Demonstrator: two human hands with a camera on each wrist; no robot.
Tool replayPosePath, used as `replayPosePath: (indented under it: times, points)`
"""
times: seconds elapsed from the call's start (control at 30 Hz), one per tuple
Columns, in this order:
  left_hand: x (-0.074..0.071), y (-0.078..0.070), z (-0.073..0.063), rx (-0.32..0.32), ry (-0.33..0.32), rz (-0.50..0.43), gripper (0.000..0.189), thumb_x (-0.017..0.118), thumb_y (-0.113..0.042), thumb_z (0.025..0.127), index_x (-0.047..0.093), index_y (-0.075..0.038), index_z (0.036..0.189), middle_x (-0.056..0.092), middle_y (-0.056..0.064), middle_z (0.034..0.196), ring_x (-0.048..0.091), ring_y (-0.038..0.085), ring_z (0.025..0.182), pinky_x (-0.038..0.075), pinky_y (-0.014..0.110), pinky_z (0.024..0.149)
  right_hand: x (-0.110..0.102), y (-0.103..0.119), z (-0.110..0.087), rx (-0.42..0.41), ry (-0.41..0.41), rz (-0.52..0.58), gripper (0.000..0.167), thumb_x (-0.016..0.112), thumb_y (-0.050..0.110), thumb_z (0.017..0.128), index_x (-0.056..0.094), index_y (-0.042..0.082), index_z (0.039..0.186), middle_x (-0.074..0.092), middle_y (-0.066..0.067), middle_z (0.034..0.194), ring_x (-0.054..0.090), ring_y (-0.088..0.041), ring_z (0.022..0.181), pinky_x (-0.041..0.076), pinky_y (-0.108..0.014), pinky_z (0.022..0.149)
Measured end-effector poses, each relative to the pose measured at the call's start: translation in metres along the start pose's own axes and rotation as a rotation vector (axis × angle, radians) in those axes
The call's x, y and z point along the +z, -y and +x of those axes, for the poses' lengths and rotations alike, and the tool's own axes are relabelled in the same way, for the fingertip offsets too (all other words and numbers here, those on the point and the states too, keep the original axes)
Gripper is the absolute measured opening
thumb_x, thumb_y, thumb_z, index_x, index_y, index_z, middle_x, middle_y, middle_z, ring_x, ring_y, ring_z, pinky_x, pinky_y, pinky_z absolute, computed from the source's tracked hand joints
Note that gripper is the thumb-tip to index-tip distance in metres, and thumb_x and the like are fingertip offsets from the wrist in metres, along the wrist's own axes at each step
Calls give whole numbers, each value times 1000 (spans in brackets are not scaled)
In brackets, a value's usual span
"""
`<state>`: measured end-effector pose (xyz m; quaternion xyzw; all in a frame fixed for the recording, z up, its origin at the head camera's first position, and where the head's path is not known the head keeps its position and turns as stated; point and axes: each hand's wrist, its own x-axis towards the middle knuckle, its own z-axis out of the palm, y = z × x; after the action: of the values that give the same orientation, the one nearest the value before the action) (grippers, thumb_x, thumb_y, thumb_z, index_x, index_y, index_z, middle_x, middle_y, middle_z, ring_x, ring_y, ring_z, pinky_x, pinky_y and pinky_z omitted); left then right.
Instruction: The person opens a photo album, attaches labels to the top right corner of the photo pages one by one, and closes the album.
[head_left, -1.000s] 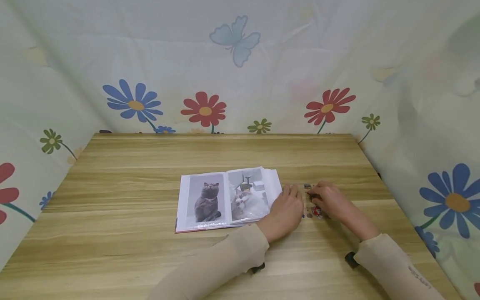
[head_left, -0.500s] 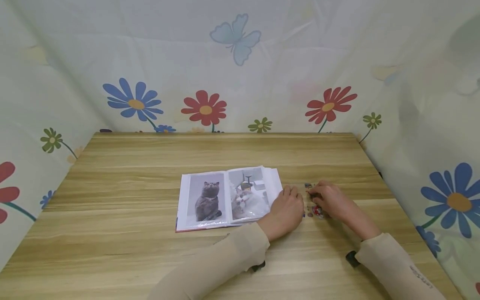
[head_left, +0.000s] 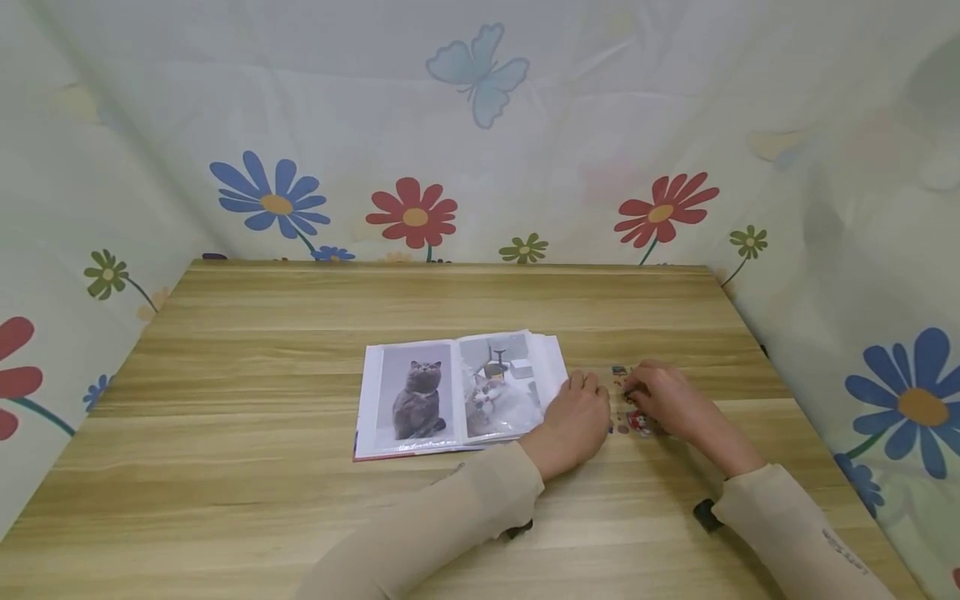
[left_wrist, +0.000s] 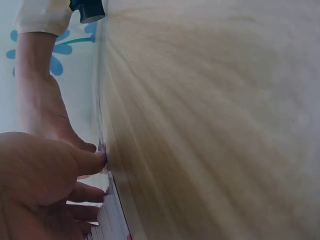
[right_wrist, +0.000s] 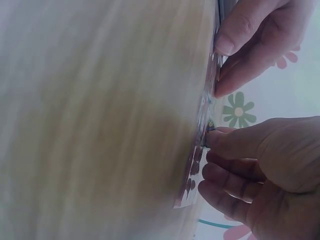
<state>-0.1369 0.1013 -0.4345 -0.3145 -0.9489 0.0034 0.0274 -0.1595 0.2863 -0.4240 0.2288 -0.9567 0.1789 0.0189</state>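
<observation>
A clear sheet of small colourful stickers (head_left: 637,423) lies on the table, to the right of an open photo album (head_left: 371,392). My left hand (head_left: 576,427) rests at the album's right edge, its fingertips pressing the left part of the sheet down. Over the sheet's middle, my right hand (head_left: 669,402) pinches a tiny sticker (right_wrist: 210,127) between thumb and forefinger, seen in the right wrist view. That sticker's picture is too small to make out. Much of the sheet is hidden under both hands. Cat photos fill the album's two visible pages.
The wooden table (head_left: 225,367) reaches back to a white flower-printed cloth (head_left: 337,108), which also hangs along both sides. Dark wrist straps (head_left: 707,515) show at both sleeves.
My right fingertips have drawn slightly right and toward me over the sheet. The left hand stays in place, and the head view has shifted a little.
</observation>
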Motion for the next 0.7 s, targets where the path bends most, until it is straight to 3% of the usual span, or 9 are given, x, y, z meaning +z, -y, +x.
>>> replayPosePath:
  times: [0.33, 0.7]
  points:
    - [-6, -5, 0, -20, 51, 3, 31, 51, -25, 106, 66, -11, 129, 57, 6, 119, 49, 21, 112, 45, 31, 98, 0, -1, -1, -4, -21, 8, 12, 70, -10, 89, 72, 2, 88, 68, -6, 86, 62, -17, 74, 55, -39, 66]
    - [-4, -5, -1, -19, 49, 7, 32, 49, -23, 107, 63, -10, 133, 57, 9, 125, 49, 24, 119, 45, 34, 104, -2, 0, -5, -14, -62, 5, 10, 71, -10, 88, 73, -1, 92, 70, -6, 85, 60, -14, 72, 54, -37, 64]
